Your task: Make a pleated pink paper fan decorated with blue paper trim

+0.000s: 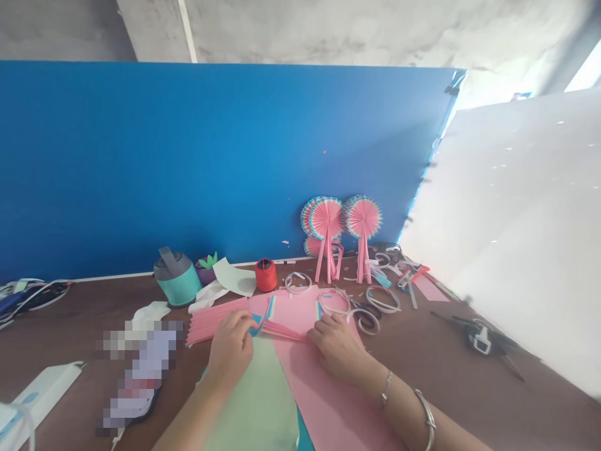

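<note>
Pink pleated strip (284,330) held between both hands, nearer than the red pot (266,276) and roughly in line with it. Left hand (231,347) at the strip's left end, just beside a blue scrap (256,321), nearer than the red pot and to its left. Left fingers curled, close together; cannot tell pinching from plain pressing. Right hand (340,347) at the strip's other end, nearer than the red pot and to its right. Right fingers bunched, apparently pinching the folds; thumb hidden.

Wider pleated paper (211,322) running to the left hand, nearer than the red pot and to its left; cannot tell joined from separate. Green sheet (258,394) and pink sheet (328,401) flat on the tabletop (436,369), mostly nearer than the red pot. Paper fans (327,219) upright to the right of the red pot, in front of the blue board (188,156). Teal jug (178,285) to the left of the red pot.

Step in hand, judging by the folds: gathering and creasing pleats. Next move calls for level ends, lined-up edges and firm pressure along the creases. Thin paper, likely to spring apart under a loose hold.
</note>
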Action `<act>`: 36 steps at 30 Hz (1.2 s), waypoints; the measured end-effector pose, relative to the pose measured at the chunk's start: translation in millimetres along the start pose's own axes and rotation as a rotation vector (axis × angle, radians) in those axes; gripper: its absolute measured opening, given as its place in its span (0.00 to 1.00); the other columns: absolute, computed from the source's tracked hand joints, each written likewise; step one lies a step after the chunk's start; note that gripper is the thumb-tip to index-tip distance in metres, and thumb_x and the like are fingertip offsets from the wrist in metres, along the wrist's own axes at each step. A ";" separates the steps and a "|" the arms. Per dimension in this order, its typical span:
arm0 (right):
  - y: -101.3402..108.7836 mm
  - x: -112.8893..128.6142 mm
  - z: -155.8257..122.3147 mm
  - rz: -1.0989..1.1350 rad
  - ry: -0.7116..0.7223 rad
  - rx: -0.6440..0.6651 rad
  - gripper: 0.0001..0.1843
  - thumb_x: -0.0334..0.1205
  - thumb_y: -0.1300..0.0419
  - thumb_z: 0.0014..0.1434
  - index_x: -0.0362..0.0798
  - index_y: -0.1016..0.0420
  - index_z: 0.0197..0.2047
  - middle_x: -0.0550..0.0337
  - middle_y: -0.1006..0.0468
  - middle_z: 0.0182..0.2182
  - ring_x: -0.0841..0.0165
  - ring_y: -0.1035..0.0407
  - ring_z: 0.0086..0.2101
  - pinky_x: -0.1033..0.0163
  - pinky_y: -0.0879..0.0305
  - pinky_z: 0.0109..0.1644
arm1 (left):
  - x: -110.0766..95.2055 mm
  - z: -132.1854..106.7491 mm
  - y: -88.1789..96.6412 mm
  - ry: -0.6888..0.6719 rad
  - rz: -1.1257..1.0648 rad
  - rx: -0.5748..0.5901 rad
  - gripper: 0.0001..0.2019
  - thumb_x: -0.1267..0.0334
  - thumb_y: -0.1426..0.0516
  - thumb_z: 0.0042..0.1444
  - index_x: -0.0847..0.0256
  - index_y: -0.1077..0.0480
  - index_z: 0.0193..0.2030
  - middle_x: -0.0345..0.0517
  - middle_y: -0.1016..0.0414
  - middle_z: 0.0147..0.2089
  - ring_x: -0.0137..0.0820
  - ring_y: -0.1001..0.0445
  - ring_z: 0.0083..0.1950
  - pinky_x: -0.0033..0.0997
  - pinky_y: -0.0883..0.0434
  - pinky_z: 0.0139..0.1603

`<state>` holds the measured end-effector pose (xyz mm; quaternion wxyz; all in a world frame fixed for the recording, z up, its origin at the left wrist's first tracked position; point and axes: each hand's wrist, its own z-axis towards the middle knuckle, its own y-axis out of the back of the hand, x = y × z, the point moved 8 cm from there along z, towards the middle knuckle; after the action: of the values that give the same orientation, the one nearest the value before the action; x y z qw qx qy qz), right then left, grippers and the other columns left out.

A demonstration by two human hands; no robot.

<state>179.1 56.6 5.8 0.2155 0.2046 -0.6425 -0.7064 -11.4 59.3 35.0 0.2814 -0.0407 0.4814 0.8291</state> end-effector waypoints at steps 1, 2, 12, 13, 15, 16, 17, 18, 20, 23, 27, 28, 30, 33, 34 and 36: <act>-0.1 -2.7 1.1 0.024 -0.023 -0.010 0.12 0.27 0.47 0.48 0.45 0.27 0.36 0.53 0.26 0.32 0.63 0.37 0.35 0.58 0.53 0.37 | 2.0 -0.6 6.3 0.025 -0.024 -0.084 0.15 0.77 0.55 0.47 0.61 0.30 0.29 0.49 0.26 0.35 0.37 0.29 0.41 0.36 0.34 0.41; -0.2 -5.7 1.9 0.054 -0.052 -0.019 0.13 0.26 0.48 0.49 0.45 0.26 0.36 0.54 0.26 0.33 0.64 0.36 0.35 0.58 0.52 0.38 | 2.3 -1.6 8.7 0.039 -0.057 -0.122 0.14 0.76 0.55 0.48 0.61 0.31 0.28 0.47 0.27 0.31 0.36 0.30 0.37 0.35 0.34 0.39; 11.7 30.5 -5.7 0.266 0.229 -0.283 0.15 0.26 0.52 0.57 0.44 0.28 0.42 0.55 0.29 0.31 0.65 0.37 0.32 0.62 0.41 0.35 | -18.4 -8.5 -39.9 0.274 -0.348 0.287 0.21 0.51 0.52 0.57 0.61 0.33 0.20 0.38 0.32 0.20 0.28 0.35 0.25 0.26 0.44 0.27; 14.0 38.7 -7.4 0.232 0.290 -0.309 0.14 0.27 0.53 0.59 0.43 0.29 0.42 0.54 0.30 0.30 0.65 0.38 0.31 0.62 0.41 0.34 | -16.0 -8.2 -40.6 0.303 -0.362 0.260 0.21 0.49 0.51 0.57 0.61 0.34 0.19 0.37 0.33 0.20 0.27 0.36 0.24 0.26 0.44 0.26; 17.2 51.0 -9.7 0.169 0.372 -0.340 0.14 0.28 0.55 0.61 0.41 0.29 0.42 0.54 0.30 0.29 0.65 0.39 0.30 0.61 0.41 0.33 | -11.2 -8.1 -41.0 0.333 -0.375 0.198 0.21 0.49 0.50 0.56 0.61 0.37 0.18 0.36 0.36 0.18 0.26 0.38 0.23 0.26 0.45 0.26; 18.2 55.1 -10.1 0.150 0.397 -0.345 0.14 0.27 0.56 0.62 0.41 0.30 0.43 0.54 0.30 0.29 0.65 0.39 0.30 0.61 0.41 0.32 | -9.6 -8.4 -41.3 0.333 -0.376 0.176 0.21 0.49 0.50 0.56 0.61 0.38 0.18 0.35 0.38 0.18 0.26 0.39 0.23 0.25 0.45 0.26; 18.8 57.9 -10.1 0.139 0.414 -0.343 0.15 0.27 0.56 0.62 0.40 0.30 0.44 0.54 0.30 0.30 0.65 0.39 0.29 0.61 0.40 0.32 | -8.5 -8.8 -41.6 0.327 -0.378 0.162 0.20 0.51 0.51 0.56 0.61 0.38 0.18 0.35 0.39 0.17 0.26 0.40 0.22 0.25 0.45 0.26; 19.7 59.5 -10.2 0.136 0.427 -0.345 0.14 0.27 0.56 0.62 0.40 0.31 0.44 0.54 0.29 0.29 0.65 0.39 0.29 0.61 0.40 0.32 | -7.5 -9.4 -41.5 0.323 -0.381 0.150 0.20 0.52 0.51 0.56 0.61 0.38 0.19 0.34 0.40 0.17 0.26 0.40 0.22 0.25 0.45 0.25; 23.2 59.5 -10.9 0.138 0.433 -0.365 0.13 0.28 0.54 0.62 0.41 0.31 0.44 0.55 0.29 0.29 0.66 0.38 0.28 0.61 0.40 0.31 | -4.6 -10.3 -36.1 0.319 -0.380 0.090 0.19 0.54 0.53 0.58 0.61 0.37 0.21 0.35 0.39 0.18 0.26 0.39 0.22 0.25 0.43 0.26; 39.1 53.4 -18.6 0.161 0.401 -0.528 0.15 0.27 0.53 0.61 0.43 0.34 0.50 0.54 0.28 0.33 0.66 0.35 0.34 0.61 0.37 0.36 | -3.4 -9.6 -10.7 0.250 -0.324 -0.120 0.16 0.59 0.55 0.62 0.61 0.32 0.29 0.40 0.32 0.25 0.30 0.33 0.29 0.26 0.38 0.30; 64.6 50.4 -41.8 0.099 0.379 -0.863 0.21 0.25 0.50 0.58 0.45 0.37 0.55 0.50 0.27 0.43 0.62 0.38 0.49 0.56 0.41 0.51 | -28.4 -11.1 20.5 -0.052 -0.033 -0.328 0.12 0.68 0.53 0.61 0.61 0.31 0.45 0.48 0.29 0.37 0.35 0.32 0.40 0.33 0.36 0.41; 66.1 51.6 -43.7 0.061 0.371 -0.884 0.21 0.26 0.49 0.58 0.46 0.37 0.55 0.51 0.27 0.44 0.62 0.39 0.51 0.55 0.43 0.54 | -37.7 -11.4 18.7 -0.131 0.038 -0.297 0.13 0.70 0.53 0.60 0.61 0.32 0.48 0.48 0.30 0.38 0.36 0.33 0.41 0.34 0.37 0.42; 62.1 52.3 -38.1 0.010 0.329 -0.809 0.20 0.28 0.49 0.60 0.49 0.36 0.55 0.53 0.27 0.47 0.62 0.42 0.54 0.53 0.49 0.58 | -54.6 -12.4 5.5 -0.256 0.112 -0.163 0.16 0.71 0.53 0.60 0.60 0.34 0.53 0.48 0.30 0.39 0.36 0.33 0.41 0.35 0.37 0.42; 45.1 44.1 -20.9 0.035 0.234 -0.587 0.17 0.27 0.53 0.61 0.49 0.31 0.49 0.55 0.25 0.42 0.64 0.38 0.47 0.53 0.51 0.55 | -72.6 -16.8 -19.3 -0.359 0.120 0.039 0.15 0.72 0.55 0.62 0.61 0.33 0.50 0.47 0.31 0.37 0.35 0.34 0.39 0.35 0.37 0.39; 38.8 40.2 -16.3 0.053 0.213 -0.523 0.16 0.26 0.54 0.61 0.48 0.29 0.44 0.55 0.25 0.38 0.65 0.37 0.43 0.54 0.49 0.52 | -75.6 -18.1 -26.2 -0.373 0.120 0.092 0.15 0.73 0.55 0.62 0.61 0.32 0.49 0.47 0.31 0.36 0.35 0.34 0.38 0.35 0.38 0.38; 25.6 31.6 -9.2 0.081 0.187 -0.399 0.13 0.26 0.52 0.61 0.46 0.27 0.35 0.56 0.26 0.32 0.66 0.38 0.36 0.57 0.47 0.45 | -75.9 -19.8 -37.8 -0.367 0.104 0.206 0.14 0.72 0.55 0.62 0.60 0.31 0.47 0.46 0.30 0.36 0.36 0.34 0.37 0.35 0.38 0.37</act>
<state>159.4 29.1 30.1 0.3385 0.1965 -0.4750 -0.7882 67.3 24.8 20.8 0.3241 0.1647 0.5058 0.7823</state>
